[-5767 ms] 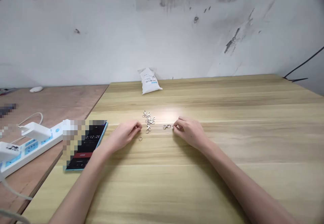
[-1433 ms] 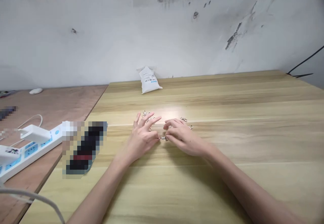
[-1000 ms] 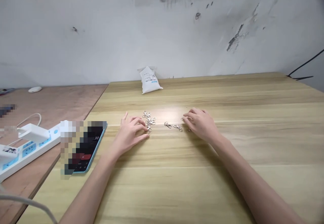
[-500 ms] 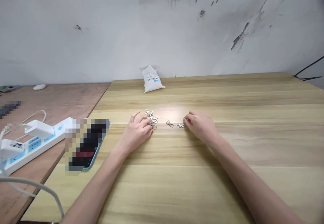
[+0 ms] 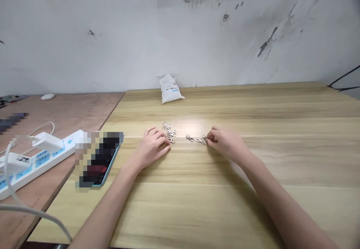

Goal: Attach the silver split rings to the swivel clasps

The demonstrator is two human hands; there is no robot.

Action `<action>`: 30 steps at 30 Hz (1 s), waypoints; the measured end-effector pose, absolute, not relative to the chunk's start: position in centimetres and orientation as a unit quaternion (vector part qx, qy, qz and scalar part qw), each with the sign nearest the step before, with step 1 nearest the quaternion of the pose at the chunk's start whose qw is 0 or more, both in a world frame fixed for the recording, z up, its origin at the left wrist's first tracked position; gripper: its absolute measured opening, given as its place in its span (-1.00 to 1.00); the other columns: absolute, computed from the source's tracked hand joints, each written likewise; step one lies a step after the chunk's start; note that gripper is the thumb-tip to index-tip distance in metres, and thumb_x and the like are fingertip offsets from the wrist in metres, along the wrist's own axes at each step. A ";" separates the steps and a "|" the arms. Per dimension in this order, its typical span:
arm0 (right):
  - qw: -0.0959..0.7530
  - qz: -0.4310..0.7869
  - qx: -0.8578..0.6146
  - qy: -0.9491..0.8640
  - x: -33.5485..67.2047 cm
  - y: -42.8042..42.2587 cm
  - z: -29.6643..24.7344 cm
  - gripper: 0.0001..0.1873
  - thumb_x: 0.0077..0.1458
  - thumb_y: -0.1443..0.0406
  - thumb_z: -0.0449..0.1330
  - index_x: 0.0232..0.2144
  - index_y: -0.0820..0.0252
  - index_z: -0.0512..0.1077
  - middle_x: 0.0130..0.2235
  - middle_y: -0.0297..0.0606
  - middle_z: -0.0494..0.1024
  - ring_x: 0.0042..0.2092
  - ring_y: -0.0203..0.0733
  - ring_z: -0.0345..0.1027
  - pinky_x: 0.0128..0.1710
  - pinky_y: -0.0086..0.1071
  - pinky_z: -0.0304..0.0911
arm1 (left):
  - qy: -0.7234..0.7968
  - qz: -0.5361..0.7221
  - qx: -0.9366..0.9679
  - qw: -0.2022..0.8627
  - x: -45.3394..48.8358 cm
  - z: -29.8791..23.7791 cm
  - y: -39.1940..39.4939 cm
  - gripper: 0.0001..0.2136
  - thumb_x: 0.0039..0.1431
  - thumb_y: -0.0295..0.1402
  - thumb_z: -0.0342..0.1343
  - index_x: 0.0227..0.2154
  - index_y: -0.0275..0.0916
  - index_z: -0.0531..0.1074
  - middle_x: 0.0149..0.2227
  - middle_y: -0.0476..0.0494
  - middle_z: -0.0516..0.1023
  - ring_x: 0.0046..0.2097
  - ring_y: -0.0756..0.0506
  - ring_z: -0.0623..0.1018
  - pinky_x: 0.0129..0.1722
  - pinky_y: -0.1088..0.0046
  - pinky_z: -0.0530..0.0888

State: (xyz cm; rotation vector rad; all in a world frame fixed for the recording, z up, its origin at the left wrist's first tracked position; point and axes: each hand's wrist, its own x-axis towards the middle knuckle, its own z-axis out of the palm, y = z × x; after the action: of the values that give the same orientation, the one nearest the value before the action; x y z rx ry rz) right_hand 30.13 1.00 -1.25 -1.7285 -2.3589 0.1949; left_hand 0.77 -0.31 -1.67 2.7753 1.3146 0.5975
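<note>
A small pile of silver swivel clasps point(image 5: 171, 132) lies on the wooden table. My left hand point(image 5: 153, 144) rests at its left side, fingers loosely stretched and the tips touching the nearest clasps; nothing shows gripped in it. To the right of the pile, a single clasp with a ring point(image 5: 189, 138) lies by itself. Farther right is another swivel clasp point(image 5: 200, 141), its ring end at the fingertips of my right hand point(image 5: 223, 140). The thumb and forefinger of that hand are pinched together at the ring, partly hiding it.
A white plastic packet point(image 5: 170, 89) with a label stands at the back near the wall. On the left lie a phone point(image 5: 102, 162) in a blue-edged case and a white power strip point(image 5: 42, 161) with plugged-in chargers. A pale cable point(image 5: 36, 213) curves across the lower left.
The fingers of my left hand have drawn in a little, with the raised forefinger lowered. My right hand has hardly moved and stays at the clasp. The view has shifted slightly.
</note>
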 end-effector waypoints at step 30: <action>0.160 0.080 -0.563 -0.807 29.2 0.7 -2.3 -0.86 0.12 0.36 0.12 -0.43 0.14 0.47 -0.35 -0.34 0.55 -0.42 -0.31 0.35 -0.53 -0.44 -0.05 | 0.524 0.118 0.791 0.294 2.6 0.7 0.7 -0.91 0.07 -0.31 0.17 -0.43 -0.21 0.47 -0.37 -0.06 0.51 -0.30 -0.09 0.47 -0.32 0.43 0.36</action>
State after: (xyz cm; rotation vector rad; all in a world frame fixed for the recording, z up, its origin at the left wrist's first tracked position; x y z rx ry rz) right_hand 29.21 0.69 -2.31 -1.6096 -2.3057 0.2275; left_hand 2.59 0.69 0.67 2.1064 1.3941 0.3139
